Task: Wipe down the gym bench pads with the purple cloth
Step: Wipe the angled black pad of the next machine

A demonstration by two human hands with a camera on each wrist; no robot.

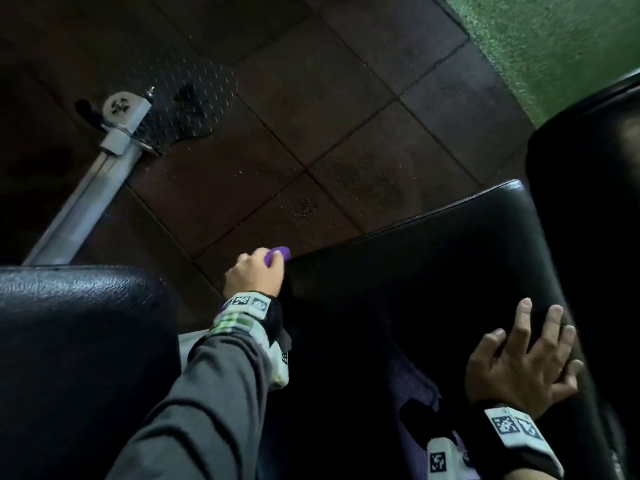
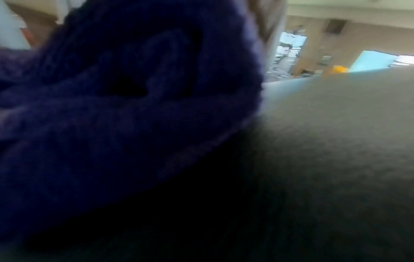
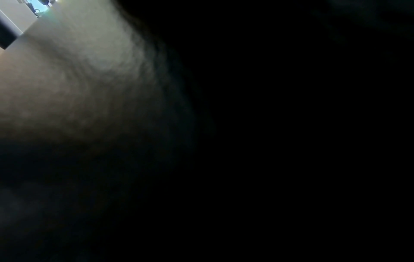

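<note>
Gripping purple cloth [image 1: 277, 253], left hand [image 1: 254, 273].

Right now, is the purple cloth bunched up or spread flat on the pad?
Bunched. The left hand grips the purple cloth at the pad edge; only a wad shows past the fingers, and the left wrist view shows folds.

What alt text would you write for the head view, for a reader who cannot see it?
A left hand grips a purple cloth at the far corner of a black bench pad, while the right hand rests open on the pad's right edge. Dark floor tiles and a metal frame bar lie beyond.
</note>
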